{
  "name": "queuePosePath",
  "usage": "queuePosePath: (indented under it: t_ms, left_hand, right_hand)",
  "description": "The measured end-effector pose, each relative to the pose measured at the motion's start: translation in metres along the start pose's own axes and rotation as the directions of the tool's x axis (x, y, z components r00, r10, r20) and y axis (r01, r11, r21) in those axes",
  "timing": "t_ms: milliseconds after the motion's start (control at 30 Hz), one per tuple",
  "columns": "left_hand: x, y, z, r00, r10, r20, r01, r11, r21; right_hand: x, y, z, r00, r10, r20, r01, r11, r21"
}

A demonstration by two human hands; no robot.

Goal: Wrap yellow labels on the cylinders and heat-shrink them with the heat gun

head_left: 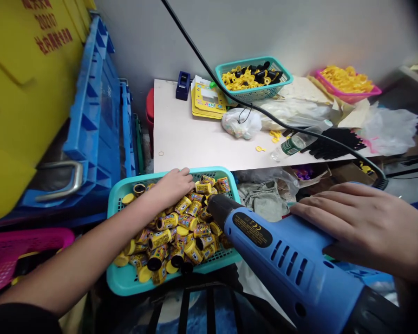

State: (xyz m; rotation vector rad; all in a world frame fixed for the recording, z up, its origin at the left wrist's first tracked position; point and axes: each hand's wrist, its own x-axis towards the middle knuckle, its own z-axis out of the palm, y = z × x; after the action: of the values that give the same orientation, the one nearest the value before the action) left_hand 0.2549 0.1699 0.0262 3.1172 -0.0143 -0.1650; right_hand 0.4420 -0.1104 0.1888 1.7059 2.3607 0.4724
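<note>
A teal basket sits low in front of me, heaped with several small yellow-wrapped canisters. My left hand reaches into its far side, palm down, fingers curled over the canisters by the rim; whether it grips one is hidden. A blue heat gun points its black nozzle at the pile. My right hand lies flat on top of the gun's body, fingers together and stretched along it. The gun's black cord runs up across the table.
A white table behind the basket carries a teal basket of yellow and black parts, a pink basket of yellow rings, plastic bags, a bottle, a black glove, yellow cards. Blue crates stand left; a pink basket lower left.
</note>
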Motion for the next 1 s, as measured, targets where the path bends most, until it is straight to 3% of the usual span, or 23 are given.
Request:
queuePosePath:
  t_ms: [67,167,300,467,600,667,733,900,1000]
  left_hand:
    - [-0.002,-0.007,0.001,1.0,0.001,-0.007,-0.001,1.0,0.0]
    - [-0.014,-0.011,0.003,0.995,-0.097,-0.032,0.096,0.995,-0.037]
    - [-0.02,-0.004,0.002,0.979,-0.201,0.008,0.201,0.971,-0.134]
    - [-0.022,0.006,-0.007,0.946,-0.323,0.023,0.32,0.925,-0.206]
    - [-0.054,0.005,-0.012,0.895,-0.442,-0.05,0.394,0.84,-0.373]
    - [-0.079,0.005,-0.008,0.838,-0.534,-0.112,0.428,0.772,-0.47]
    - [-0.104,0.009,0.0,0.753,-0.628,-0.194,0.447,0.706,-0.55]
    - [-0.154,0.026,0.035,0.432,-0.776,-0.46,0.529,0.631,-0.567]
    - [-0.171,0.029,0.057,0.344,-0.806,-0.482,0.613,0.581,-0.535]
  right_hand:
    - [-0.003,-0.003,0.0,1.0,0.016,0.014,-0.016,1.0,0.013]
    - [-0.005,-0.005,0.001,0.999,0.021,0.027,-0.022,1.0,0.018]
    - [0.002,-0.004,0.005,1.0,0.024,0.014,-0.024,0.999,0.022]
    - [0.019,0.001,0.003,0.996,0.019,-0.085,-0.015,0.998,0.056]
    - [0.024,0.003,-0.003,0.995,-0.025,-0.098,0.03,0.998,0.057]
    - [0.021,0.005,-0.002,0.996,0.0,-0.088,0.007,0.996,0.089]
    - [0.017,0.008,0.001,0.997,0.021,-0.072,-0.012,0.992,0.122]
    - [0.012,0.018,0.005,0.998,0.021,-0.054,-0.012,0.987,0.158]
    - [0.012,0.019,0.004,0.997,0.063,-0.034,-0.057,0.986,0.155]
